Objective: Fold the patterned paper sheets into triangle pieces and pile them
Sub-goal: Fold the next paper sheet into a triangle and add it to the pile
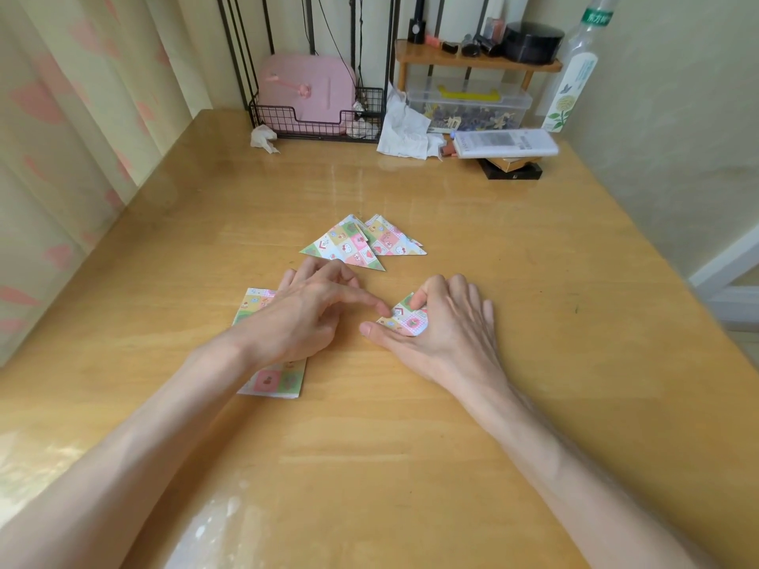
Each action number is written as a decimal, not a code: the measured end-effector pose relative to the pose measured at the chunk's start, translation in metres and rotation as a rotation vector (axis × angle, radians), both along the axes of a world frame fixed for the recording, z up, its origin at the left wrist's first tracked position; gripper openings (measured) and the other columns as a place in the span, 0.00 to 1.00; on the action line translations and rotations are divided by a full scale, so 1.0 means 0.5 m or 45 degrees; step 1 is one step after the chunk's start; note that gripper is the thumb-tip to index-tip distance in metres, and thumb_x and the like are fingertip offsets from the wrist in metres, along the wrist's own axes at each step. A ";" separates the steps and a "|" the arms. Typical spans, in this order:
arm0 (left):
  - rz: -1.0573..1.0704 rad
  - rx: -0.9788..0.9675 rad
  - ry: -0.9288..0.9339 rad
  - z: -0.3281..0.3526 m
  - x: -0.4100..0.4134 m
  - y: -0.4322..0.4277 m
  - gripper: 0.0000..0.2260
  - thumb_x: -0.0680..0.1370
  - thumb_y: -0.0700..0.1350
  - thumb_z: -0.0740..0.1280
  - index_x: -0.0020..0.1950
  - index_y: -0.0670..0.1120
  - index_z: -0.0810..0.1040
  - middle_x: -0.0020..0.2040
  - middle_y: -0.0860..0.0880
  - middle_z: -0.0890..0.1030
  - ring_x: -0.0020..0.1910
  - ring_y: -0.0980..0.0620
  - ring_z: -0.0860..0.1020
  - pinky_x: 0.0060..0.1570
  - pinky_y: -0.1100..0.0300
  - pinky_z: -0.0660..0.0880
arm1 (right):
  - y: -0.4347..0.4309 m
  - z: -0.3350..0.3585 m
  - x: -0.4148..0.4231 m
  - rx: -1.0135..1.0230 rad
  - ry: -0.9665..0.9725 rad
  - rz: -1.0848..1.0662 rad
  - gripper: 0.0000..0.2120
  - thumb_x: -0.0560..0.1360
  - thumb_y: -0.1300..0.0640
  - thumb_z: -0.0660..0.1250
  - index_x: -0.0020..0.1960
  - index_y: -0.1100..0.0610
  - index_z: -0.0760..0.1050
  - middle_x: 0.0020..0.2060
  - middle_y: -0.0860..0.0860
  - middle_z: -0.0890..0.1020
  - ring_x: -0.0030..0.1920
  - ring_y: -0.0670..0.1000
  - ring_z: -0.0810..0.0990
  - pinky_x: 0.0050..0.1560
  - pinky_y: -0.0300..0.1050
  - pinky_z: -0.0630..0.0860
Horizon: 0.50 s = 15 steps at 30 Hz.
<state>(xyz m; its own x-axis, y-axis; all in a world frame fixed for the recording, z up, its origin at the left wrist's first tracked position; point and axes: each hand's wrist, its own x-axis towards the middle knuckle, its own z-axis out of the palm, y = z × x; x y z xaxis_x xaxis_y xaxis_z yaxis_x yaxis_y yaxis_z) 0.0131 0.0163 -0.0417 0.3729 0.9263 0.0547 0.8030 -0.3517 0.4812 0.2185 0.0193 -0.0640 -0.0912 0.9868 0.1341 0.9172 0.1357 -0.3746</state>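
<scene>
A small folded piece of patterned paper [404, 321] lies on the wooden table [369, 445] under my right hand [449, 322]. That hand lies flat over it, with the thumb along its near edge and the bent index fingertip pressing its top. My left hand [304, 318] hovers over a stack of flat patterned sheets [273, 381], its index finger stretched out to touch the piece's left corner. Behind the hands lie folded patterned triangles [353, 246], overlapping one another in a loose pile.
At the back stand a black wire basket [316, 117] with a pink case, crumpled tissues [404, 129], a clear plastic box [468, 102], a small wooden shelf [476, 61], a tall bottle [575, 76] and a white pack on boxes [507, 143]. Curtains hang on the left.
</scene>
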 end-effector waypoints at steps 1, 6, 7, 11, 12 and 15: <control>-0.003 -0.003 -0.002 0.001 0.000 0.000 0.37 0.77 0.30 0.59 0.55 0.78 0.73 0.55 0.63 0.69 0.60 0.57 0.62 0.59 0.57 0.61 | 0.001 -0.001 -0.001 -0.011 0.003 -0.003 0.34 0.59 0.19 0.65 0.50 0.45 0.67 0.48 0.43 0.67 0.56 0.50 0.68 0.55 0.46 0.61; -0.006 0.018 -0.013 0.002 0.002 -0.003 0.33 0.77 0.33 0.61 0.56 0.77 0.73 0.55 0.61 0.69 0.60 0.56 0.63 0.59 0.54 0.62 | 0.002 -0.003 -0.001 -0.050 0.044 0.003 0.32 0.60 0.21 0.67 0.50 0.44 0.67 0.49 0.43 0.65 0.56 0.49 0.66 0.55 0.46 0.60; -0.002 0.032 -0.005 0.003 0.002 -0.003 0.32 0.77 0.34 0.62 0.56 0.77 0.73 0.55 0.60 0.69 0.60 0.55 0.63 0.59 0.53 0.62 | 0.003 -0.002 0.003 -0.055 0.065 0.012 0.31 0.61 0.22 0.68 0.51 0.44 0.68 0.49 0.43 0.66 0.56 0.49 0.66 0.56 0.46 0.60; -0.015 0.068 0.018 0.002 0.004 -0.003 0.28 0.78 0.37 0.63 0.58 0.74 0.76 0.55 0.60 0.69 0.60 0.53 0.65 0.57 0.52 0.64 | 0.005 -0.002 0.022 -0.059 0.162 0.069 0.25 0.67 0.28 0.71 0.52 0.44 0.70 0.51 0.42 0.70 0.58 0.49 0.70 0.58 0.46 0.62; -0.018 0.068 0.020 0.001 0.003 -0.004 0.27 0.78 0.38 0.63 0.58 0.73 0.77 0.55 0.60 0.69 0.60 0.54 0.65 0.57 0.51 0.64 | 0.005 -0.001 0.022 -0.054 0.163 0.075 0.24 0.68 0.28 0.71 0.52 0.43 0.69 0.52 0.42 0.70 0.58 0.49 0.70 0.58 0.47 0.62; -0.017 0.085 0.037 0.000 0.003 -0.005 0.20 0.78 0.45 0.63 0.59 0.72 0.78 0.55 0.60 0.69 0.60 0.55 0.65 0.57 0.51 0.65 | 0.005 0.001 0.021 -0.041 0.156 0.080 0.25 0.68 0.29 0.71 0.55 0.43 0.69 0.52 0.43 0.70 0.58 0.48 0.70 0.58 0.47 0.63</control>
